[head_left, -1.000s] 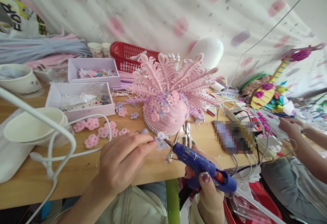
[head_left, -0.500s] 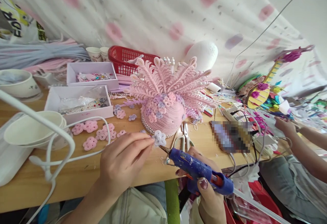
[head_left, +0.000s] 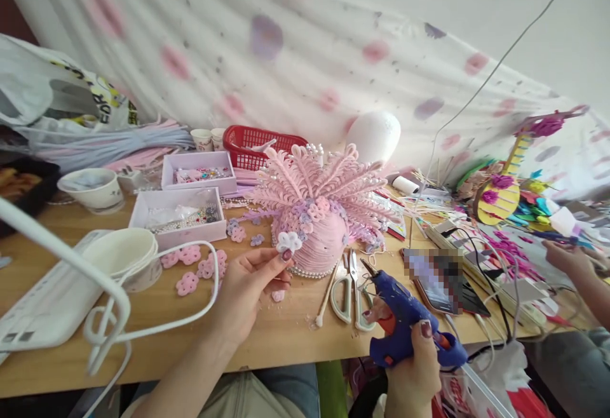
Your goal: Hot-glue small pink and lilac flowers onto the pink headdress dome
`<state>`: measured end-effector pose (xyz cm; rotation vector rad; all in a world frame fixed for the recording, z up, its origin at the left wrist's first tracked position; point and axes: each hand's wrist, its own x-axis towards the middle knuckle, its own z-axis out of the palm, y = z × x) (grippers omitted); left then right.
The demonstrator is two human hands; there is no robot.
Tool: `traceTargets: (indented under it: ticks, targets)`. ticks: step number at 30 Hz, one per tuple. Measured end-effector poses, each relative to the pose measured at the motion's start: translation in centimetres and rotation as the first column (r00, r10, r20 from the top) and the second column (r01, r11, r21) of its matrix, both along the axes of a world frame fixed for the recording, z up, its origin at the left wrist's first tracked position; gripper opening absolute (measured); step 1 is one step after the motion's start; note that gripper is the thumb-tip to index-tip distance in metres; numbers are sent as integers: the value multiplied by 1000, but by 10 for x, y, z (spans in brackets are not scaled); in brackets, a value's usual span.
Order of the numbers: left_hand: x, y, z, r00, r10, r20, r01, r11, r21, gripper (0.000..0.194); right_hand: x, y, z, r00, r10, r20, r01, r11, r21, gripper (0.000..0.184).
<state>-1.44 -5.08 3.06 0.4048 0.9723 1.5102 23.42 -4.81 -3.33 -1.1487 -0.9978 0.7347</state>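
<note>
Between the thumb and fingers of my left hand [head_left: 252, 284] is a pale fuzzy flower [head_left: 289, 241], held up at the front left of a pink dome headpiece [head_left: 320, 248]. Pink and lilac flowers, a pearl rim and tall feather-like plumes [head_left: 309, 180] decorate this headpiece. My right hand [head_left: 412, 354] is wrapped round the handle of a blue glue gun [head_left: 405, 319], whose nozzle points up and left, apart from the flower. Scissors [head_left: 351, 291] and a thin stick [head_left: 328, 294] lie between my hands. Loose pink flowers [head_left: 197, 265] rest left of my left hand.
Two white boxes of beads [head_left: 178, 218] and a red basket [head_left: 262, 145] stand behind. A white cable [head_left: 181, 326] loops beside stacked bowls [head_left: 124, 256] at left. At right lie a phone [head_left: 436, 284] and a power strip [head_left: 500, 291]; another person's hand [head_left: 572, 262] is beyond.
My right hand has drawn the glue gun right, away from the flower. My left hand has turned and raised the flower toward the headpiece. The view has tilted upward.
</note>
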Motion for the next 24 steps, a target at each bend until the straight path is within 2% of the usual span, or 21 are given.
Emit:
traceTargets:
  ticks: [2,6,10,14,19,24]
  targets:
    - [0,5,1,999,-35,1,35,999,2,44,3,2,-3,1000,-26,6,26,999,-28,52]
    - [1,13,1,997,-63,-33,64,998,25,46,11,13,-8,999,6,-31,-8,998,-63,55]
    - [14,21,0,998,-65,-4,65,998,9,42,12,23,-11,996,-14,-93,0,988,-152,57]
    - [34,33,1,1000,-9,2,9,999,-50,33,6,23,-13,990,-55,-133,31,984,-175,53]
    - [53,46,4,998,54,10,-53,993,-102,32,6,21,-14,977,-23,-214,-13,986,-165,49]
    - [62,50,2,996,87,7,-85,981,-172,34,7,22,-14,974,-9,-227,-26,989,-149,47]
